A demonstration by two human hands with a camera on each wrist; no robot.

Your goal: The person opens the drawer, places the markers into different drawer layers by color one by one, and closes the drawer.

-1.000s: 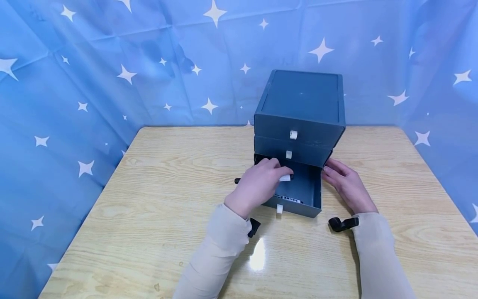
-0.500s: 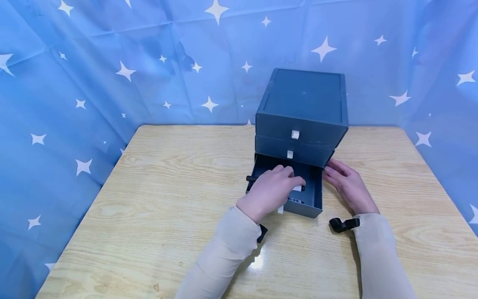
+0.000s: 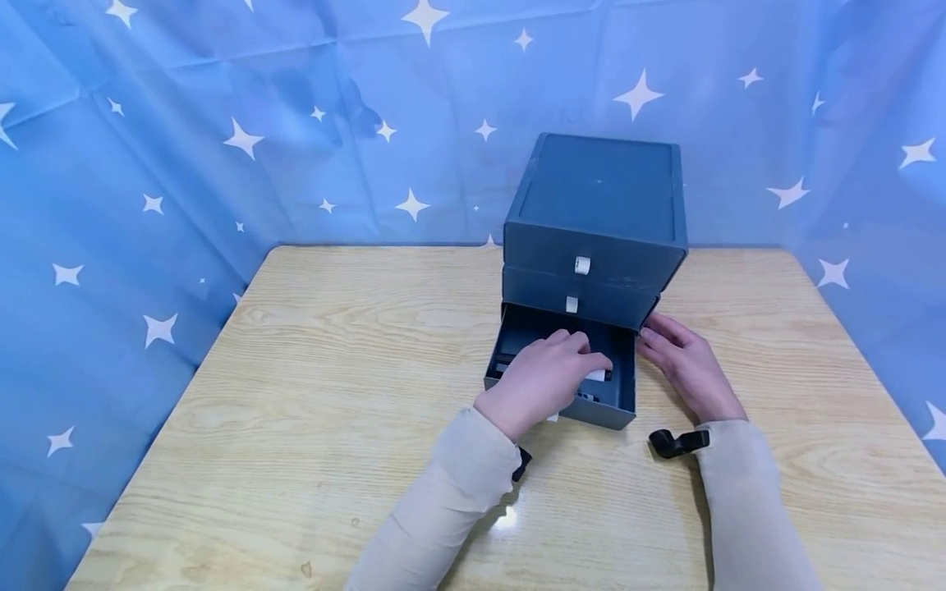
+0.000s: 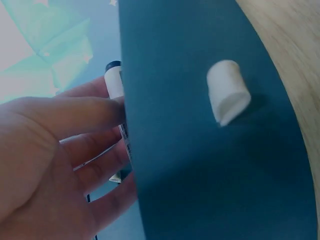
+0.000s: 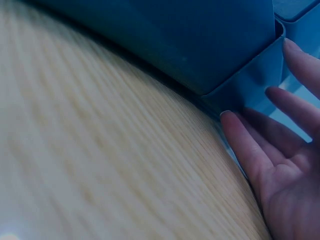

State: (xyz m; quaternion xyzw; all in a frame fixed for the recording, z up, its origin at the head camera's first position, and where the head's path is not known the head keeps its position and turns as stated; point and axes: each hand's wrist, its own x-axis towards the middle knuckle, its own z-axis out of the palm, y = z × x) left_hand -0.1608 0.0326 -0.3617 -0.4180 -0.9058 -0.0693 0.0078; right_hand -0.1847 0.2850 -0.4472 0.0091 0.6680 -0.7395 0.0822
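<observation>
A dark blue cabinet [image 3: 600,190] of three stacked drawers stands on the table, its bottom drawer [image 3: 619,412] pulled out. Inside that drawer my left hand [image 3: 538,373] grips a white marker [image 3: 597,375] with dark ends, which lies crosswise. The left wrist view shows the thumb and fingers about the marker [image 4: 114,82], partly hidden behind the drawer front [image 4: 200,165]. Another marker [image 3: 587,396] lies in the drawer near its front, mostly covered by the hand. My right hand [image 3: 689,369] rests its extended fingers [image 5: 242,137] against the cabinet's right side, low down.
White pull tabs [image 3: 582,265] mark the upper drawers, which are closed. The light wood table [image 3: 296,427] extends on both sides of the cabinet. Behind it hangs a blue curtain [image 3: 369,82] with white stars.
My left hand has moved right and down into the open drawer with the marker, whose left end no longer sticks out past the drawer's side. The right hand has stayed at the cabinet.
</observation>
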